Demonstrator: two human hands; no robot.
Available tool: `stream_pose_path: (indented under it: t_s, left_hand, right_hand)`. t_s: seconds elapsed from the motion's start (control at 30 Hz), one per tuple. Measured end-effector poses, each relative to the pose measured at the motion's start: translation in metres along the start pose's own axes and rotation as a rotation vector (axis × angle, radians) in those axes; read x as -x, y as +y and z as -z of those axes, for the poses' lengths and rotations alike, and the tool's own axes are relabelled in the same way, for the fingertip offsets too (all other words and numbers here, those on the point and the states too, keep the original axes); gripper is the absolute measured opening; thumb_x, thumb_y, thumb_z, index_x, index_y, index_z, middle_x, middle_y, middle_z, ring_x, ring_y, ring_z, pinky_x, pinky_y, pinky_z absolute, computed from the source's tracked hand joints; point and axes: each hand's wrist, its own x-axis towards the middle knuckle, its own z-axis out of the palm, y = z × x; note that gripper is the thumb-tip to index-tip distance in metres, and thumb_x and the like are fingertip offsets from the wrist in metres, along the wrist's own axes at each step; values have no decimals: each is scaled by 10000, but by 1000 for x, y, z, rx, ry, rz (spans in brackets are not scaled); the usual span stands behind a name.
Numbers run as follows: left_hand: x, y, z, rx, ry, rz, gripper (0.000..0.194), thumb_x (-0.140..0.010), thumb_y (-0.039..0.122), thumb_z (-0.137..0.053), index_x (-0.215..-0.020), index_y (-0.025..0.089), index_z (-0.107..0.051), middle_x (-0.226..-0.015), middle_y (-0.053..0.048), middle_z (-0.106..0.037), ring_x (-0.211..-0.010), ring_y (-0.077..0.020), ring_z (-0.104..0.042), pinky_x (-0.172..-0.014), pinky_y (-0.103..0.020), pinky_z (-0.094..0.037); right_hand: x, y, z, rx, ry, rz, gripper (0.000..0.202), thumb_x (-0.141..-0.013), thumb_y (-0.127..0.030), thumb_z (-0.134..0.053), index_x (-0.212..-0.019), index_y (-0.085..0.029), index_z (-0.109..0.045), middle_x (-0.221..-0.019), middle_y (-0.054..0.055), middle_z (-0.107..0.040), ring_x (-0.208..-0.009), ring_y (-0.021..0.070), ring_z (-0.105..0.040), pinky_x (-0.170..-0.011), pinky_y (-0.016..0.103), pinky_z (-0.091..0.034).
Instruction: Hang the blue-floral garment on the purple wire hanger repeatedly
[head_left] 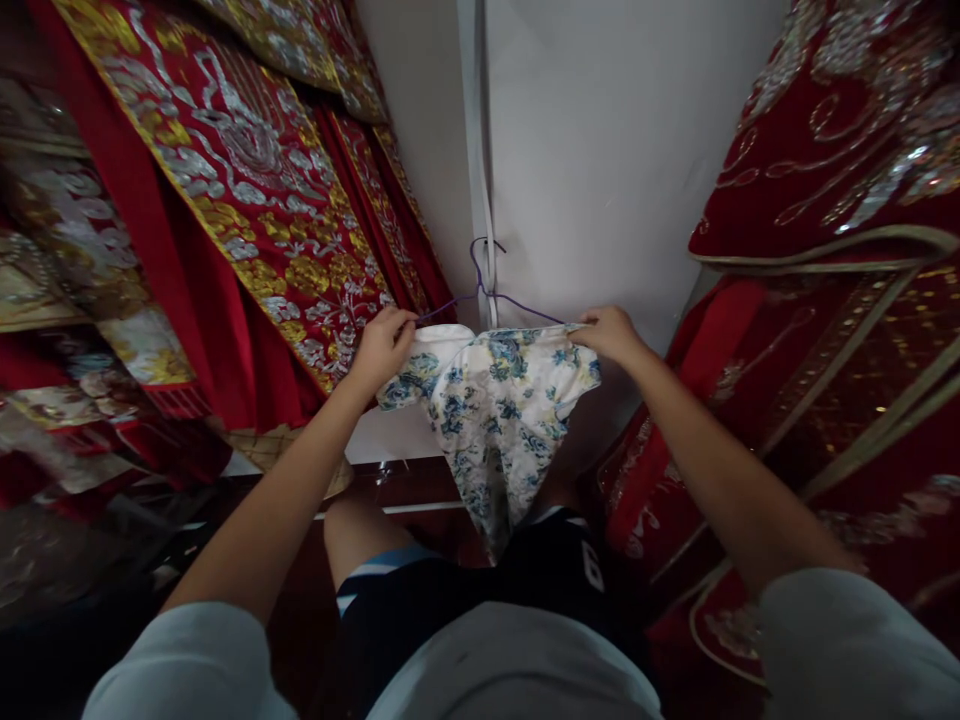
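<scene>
A white garment with blue flowers (510,410) hangs in front of me on a purple wire hanger (517,302). My left hand (386,345) pinches its left shoulder end, where the hanger arm runs under the fingers. At the opposite shoulder, my right hand (606,332) is closed on the cloth with thumb and fingers. The garment stretches between both hands, and its lower part drops in folds toward my lap. The hanger's hook points up against the pale wall, and whether it rests on anything I cannot tell.
Red robes with gold and silver embroidery (262,170) hang close on the left. More red beaded garments (810,180) crowd the right side. Behind the hanger is a pale wall (600,150) with a narrow vertical strip (474,110).
</scene>
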Motion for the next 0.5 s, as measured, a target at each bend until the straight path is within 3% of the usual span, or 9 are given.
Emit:
stream_pose_path:
  t_s: [0.1,0.2,0.3,0.4,0.5]
  left_hand:
    - [6,-5,4,32,32,-28,316,-922,328,-459,-1049,141,-679,-1106,-129,-614,-1085,-241,-577,-1003,-376,-445]
    - [11,-15,5,43,105,71,325,-876,333,-521,-1105,151,-661,-1161,-123,-585,-1102,-245,-565,-1010,-376,-444]
    - [14,-25,2,81,81,203,325,-882,331,-480,-1098,151,-643,-1080,-104,-646,-989,-231,-597,-947,-363,-470]
    - [20,-29,-4,84,-35,181,330,-879,340,-472,-1096,152,-635,-1072,-107,-670,-995,-239,-596,-953,-372,-457]
    - [29,-26,-16,75,-202,125,300,-851,364,-511,-996,146,-658,-994,-117,-661,-957,-252,-591,-929,-387,-457]
  right_hand:
    - [1,0,21,-131,-158,-27,197,-567,-282,-784,-538,-141,-649,-473,-41,-468,-518,108,-445,-502,251,-295]
    - [4,0,36,-373,-323,-161,264,-496,-318,-834,-639,-133,-712,-563,-3,-605,-550,134,-523,-512,252,-360]
    - [10,-5,44,-581,-451,-292,305,-492,-296,-854,-710,-121,-732,-670,68,-695,-590,174,-595,-547,280,-442]
    - [18,-15,41,-724,-406,-342,253,-654,-359,-777,-733,-128,-713,-710,93,-716,-618,200,-635,-611,328,-508]
    - [26,-27,26,-764,-264,-315,416,-916,-475,-460,-828,-141,-693,-810,88,-737,-748,214,-686,-719,389,-533]
